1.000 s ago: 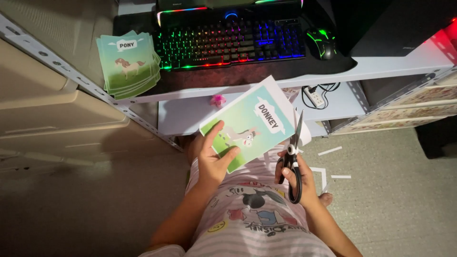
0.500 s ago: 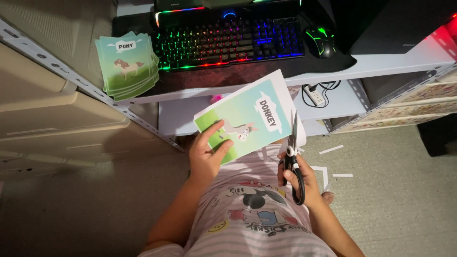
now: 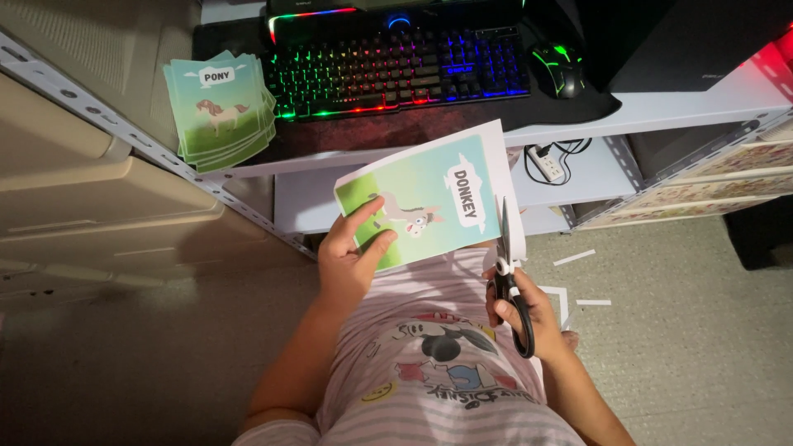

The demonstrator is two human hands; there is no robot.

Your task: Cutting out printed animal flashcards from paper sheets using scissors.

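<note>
My left hand grips a paper card by its lower left corner; the card is green and blue with a cartoon donkey and a white border. My right hand holds black-handled scissors, blades pointing up along the card's right white margin. The blades look nearly closed against the paper's edge. Both hands are over my lap, above a pink striped shirt.
A stack of cut green animal cards lies on the desk's left end beside a rainbow-lit keyboard and a mouse. A power strip sits on the lower shelf. White paper strips lie on the floor. A beige bin stands at left.
The card has been raised and turned slightly, and the scissors have moved up along its right edge. My left thumb has shifted on the card.
</note>
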